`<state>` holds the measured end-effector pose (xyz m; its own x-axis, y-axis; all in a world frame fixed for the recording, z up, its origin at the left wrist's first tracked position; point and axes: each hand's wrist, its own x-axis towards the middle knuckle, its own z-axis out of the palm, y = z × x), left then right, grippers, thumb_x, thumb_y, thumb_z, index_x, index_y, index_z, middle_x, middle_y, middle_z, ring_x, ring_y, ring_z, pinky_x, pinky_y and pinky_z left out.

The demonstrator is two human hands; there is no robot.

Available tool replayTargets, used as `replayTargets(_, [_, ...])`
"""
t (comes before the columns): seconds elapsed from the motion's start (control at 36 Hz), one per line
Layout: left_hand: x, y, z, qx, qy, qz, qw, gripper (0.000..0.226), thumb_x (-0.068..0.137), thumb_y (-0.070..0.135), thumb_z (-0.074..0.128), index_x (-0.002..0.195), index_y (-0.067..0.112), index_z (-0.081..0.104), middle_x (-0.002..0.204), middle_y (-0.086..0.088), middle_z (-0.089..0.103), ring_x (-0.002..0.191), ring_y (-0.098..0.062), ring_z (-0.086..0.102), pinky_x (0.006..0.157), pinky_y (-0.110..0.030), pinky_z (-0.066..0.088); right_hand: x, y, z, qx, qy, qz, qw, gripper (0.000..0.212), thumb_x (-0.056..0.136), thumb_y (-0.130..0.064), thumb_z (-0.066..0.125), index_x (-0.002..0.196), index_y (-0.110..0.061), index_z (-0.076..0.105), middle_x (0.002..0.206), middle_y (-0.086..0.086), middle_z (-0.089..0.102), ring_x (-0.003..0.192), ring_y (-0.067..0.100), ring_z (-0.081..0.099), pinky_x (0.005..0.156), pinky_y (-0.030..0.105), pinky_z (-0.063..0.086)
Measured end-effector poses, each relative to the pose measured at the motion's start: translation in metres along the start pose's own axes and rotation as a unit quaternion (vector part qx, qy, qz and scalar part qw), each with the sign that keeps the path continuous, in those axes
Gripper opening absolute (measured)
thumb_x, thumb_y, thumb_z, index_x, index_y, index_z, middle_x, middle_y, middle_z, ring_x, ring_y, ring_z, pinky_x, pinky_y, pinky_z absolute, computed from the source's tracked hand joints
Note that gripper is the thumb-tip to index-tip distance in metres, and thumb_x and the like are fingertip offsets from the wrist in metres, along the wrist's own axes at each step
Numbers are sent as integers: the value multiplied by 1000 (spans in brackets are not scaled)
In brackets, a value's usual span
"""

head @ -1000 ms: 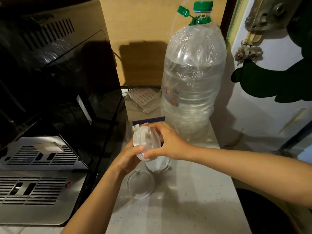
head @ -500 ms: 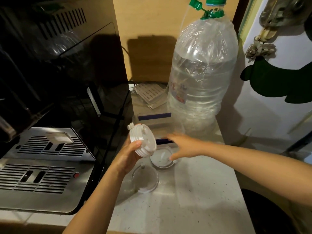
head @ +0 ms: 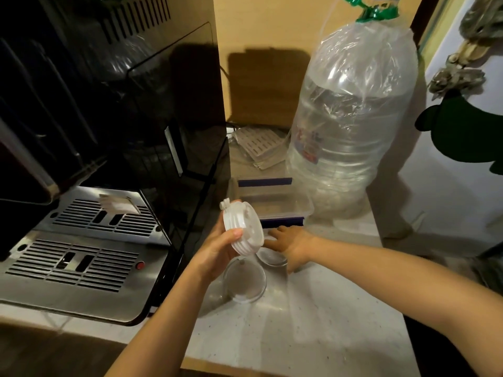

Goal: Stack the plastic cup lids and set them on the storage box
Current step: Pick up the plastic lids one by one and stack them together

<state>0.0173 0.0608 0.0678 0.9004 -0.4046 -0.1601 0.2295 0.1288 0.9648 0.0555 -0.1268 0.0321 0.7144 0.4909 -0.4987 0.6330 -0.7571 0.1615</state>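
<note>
My left hand (head: 217,254) holds a tilted stack of white plastic cup lids (head: 243,227) above the counter. Just right of it my right hand (head: 292,244) rests fingers down on a clear lid (head: 272,259) lying on the counter; whether it grips that lid I cannot tell. Another clear lid (head: 245,281) lies flat below the stack. The clear storage box (head: 272,198) with blue clips stands right behind both hands.
A large water bottle (head: 351,118) wrapped in plastic stands at the back right beside the box. A black and steel coffee machine (head: 81,240) fills the left side. The counter's front edge (head: 272,368) runs near the bottom.
My right hand let go of the lid stack and dropped to the clear lid on the counter. The left hand kept hold of the stack.
</note>
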Motion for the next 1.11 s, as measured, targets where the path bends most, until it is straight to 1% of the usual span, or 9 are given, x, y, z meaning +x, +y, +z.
replayTargets(0.11, [-1, -1, 0, -7, 6, -9, 1000, 128, 27, 63, 81, 136, 22, 28, 115, -6, 49, 99, -21, 54, 74, -34, 54, 0, -4, 9, -39, 16, -6, 999, 63, 80, -31, 61, 132, -15, 29, 131, 14, 39, 111, 32, 43, 76, 35, 38])
replayTargets(0.28, [-1, -1, 1, -2, 10, -20, 1000, 131, 26, 63, 81, 137, 23, 25, 114, -4, 48, 101, -22, 53, 79, -39, 51, -1, -4, 15, -12, 19, -12, 1000, 41, 87, -12, 49, 126, -5, 40, 127, 21, 45, 115, 33, 43, 90, 40, 40])
replayTargets(0.44, [1, -1, 3, 3, 5, -19, 1000, 123, 29, 60, 81, 135, 27, 26, 115, -4, 47, 102, -22, 52, 82, -41, 50, -2, -2, 23, 13, 68, -13, 998, 32, 87, 0, 41, 117, -2, 48, 114, 21, 55, 107, 34, 48, 79, 40, 39])
replayTargets(0.53, [2, -1, 5, 0, 8, -13, 1000, 96, 44, 44, 70, 130, 31, 29, 119, -7, 44, 101, -20, 52, 79, -36, 53, -3, 2, 24, 39, 96, -16, 994, 27, 85, 3, 41, 109, 0, 52, 106, 22, 58, 100, 34, 51, 72, 39, 39])
replayTargets(0.64, [4, -3, 4, 7, -8, -6, 1000, 105, 34, 55, 80, 125, 36, 33, 115, -1, 47, 100, -18, 53, 69, -25, 58, -7, 6, 26, 61, 126, -13, 990, 19, 86, 3, 42, 101, -1, 54, 98, 21, 58, 92, 33, 52, 65, 37, 36])
replayTargets(0.75, [6, -5, 4, 0, -3, 0, 1000, 71, 49, 43, 64, 116, 36, 40, 111, 1, 48, 97, -16, 54, 67, -22, 58, -12, 12, 23, 89, 161, -5, 983, 16, 87, -3, 43, 96, -2, 56, 93, 19, 59, 84, 32, 54, 60, 34, 31])
replayTargets(0.81, [7, -6, 4, -4, -3, 1, 1000, 69, 50, 43, 62, 115, 36, 41, 111, 1, 49, 97, -16, 54, 67, -23, 58, -17, 15, 19, 117, 171, 5, 978, 16, 87, -4, 45, 96, -4, 59, 93, 17, 62, 83, 32, 55, 60, 33, 29])
replayTargets(0.97, [11, -5, 1, -12, -11, 6, 1000, 77, 50, 41, 63, 122, 37, 36, 113, 2, 49, 96, -15, 56, 67, -25, 58, -38, 33, -10, 278, 133, 29, 951, 11, 84, -14, 57, 91, -9, 63, 97, 10, 66, 88, 25, 57, 73, 35, 43])
replayTargets(1.11, [18, -3, 4, -10, -15, 6, 1000, 83, 49, 44, 67, 125, 36, 34, 116, -1, 48, 99, -18, 54, 66, -26, 58, -67, 54, -46, 419, 102, 5, 902, 7, 83, -16, 63, 82, -11, 67, 74, -6, 61, 66, 2, 52, 65, 16, 41])
